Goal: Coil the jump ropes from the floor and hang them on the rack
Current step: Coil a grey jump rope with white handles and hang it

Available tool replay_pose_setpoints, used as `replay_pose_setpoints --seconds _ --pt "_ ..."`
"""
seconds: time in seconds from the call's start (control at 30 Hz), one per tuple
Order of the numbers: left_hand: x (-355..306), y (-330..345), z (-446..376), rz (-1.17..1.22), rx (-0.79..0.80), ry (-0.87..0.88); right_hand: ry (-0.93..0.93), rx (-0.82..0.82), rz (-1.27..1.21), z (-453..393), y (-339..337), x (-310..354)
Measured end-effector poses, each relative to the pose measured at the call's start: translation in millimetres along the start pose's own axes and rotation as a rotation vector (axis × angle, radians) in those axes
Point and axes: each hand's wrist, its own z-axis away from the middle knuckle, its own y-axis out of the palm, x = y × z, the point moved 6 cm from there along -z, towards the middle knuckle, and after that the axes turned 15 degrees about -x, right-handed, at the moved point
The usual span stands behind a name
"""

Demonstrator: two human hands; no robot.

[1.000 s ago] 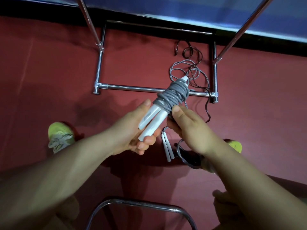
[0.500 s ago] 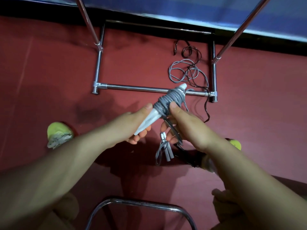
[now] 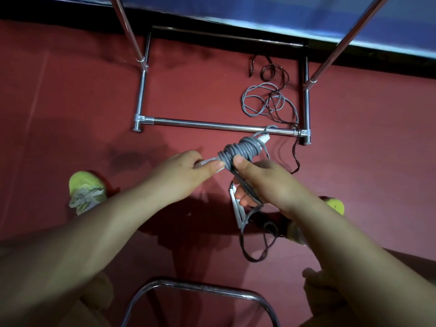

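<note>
Floor [image 3: 70,95]: red, with a blue band along 12 o'clock.
Coil [image 3: 243,151]: grey rope wound tight on white handles, held mid-frame above the floor.
Left hand [image 3: 181,175]: grips the handle ends, thumb pressed beside the coil.
Right hand [image 3: 266,182]: thumb on the coil, fingers curled round a rope strand.
Loose ropes [image 3: 269,100]: grey and dark, tangled at 1 o'clock.
Rack [image 3: 212,125]: chrome base bar just beyond the coil.
Shoe [image 3: 86,192]: yellow-green, at 9 o'clock.

Single head-worn wide view, looking steeply down and forward, close above both forearms; dark red floor [image 3: 70,102] filling most of frame, chrome tubular rack base [image 3: 212,125] at upper centre.
</note>
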Motion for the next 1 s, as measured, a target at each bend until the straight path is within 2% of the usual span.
replay_pose_setpoints --seconds 0.2,0.37,0.43,0.53,0.6,0.63,0.73,0.8,0.9,1.0 --pt "-3 -5 -1 -0.032 -0.032 0.018 -0.047 -0.052 -0.11 3 3 1" --pt "-8 -14 -1 -0.031 -0.076 0.043 0.023 -0.029 -0.267 5 11 -1" --pt "-12 -16 1 -0.082 -0.082 0.094 0.033 -0.019 -0.228 4 13 -6" --pt "-15 -14 4 -0.137 -0.074 0.136 -0.009 -0.099 -0.135 1 11 -9" --pt "-12 -10 3 -0.029 0.022 0.07 -0.037 -0.112 -0.225 -1 10 -7" --pt "-11 -6 5 0.138 0.138 -0.031 -0.05 -0.104 -0.304 -1 10 -5" --pt "-13 8 23 0.637 0.663 -0.387 -0.119 -0.005 -0.512 -2 10 4" --pt "-19 9 31 0.838 0.853 -0.437 -0.163 0.121 -0.594 1 14 10" --pt "-25 8 34 0.971 0.908 -0.418 -0.216 0.252 -0.64 6 17 19" --pt "-23 7 31 0.967 0.856 -0.466 -0.193 0.211 -0.605 3 12 16"
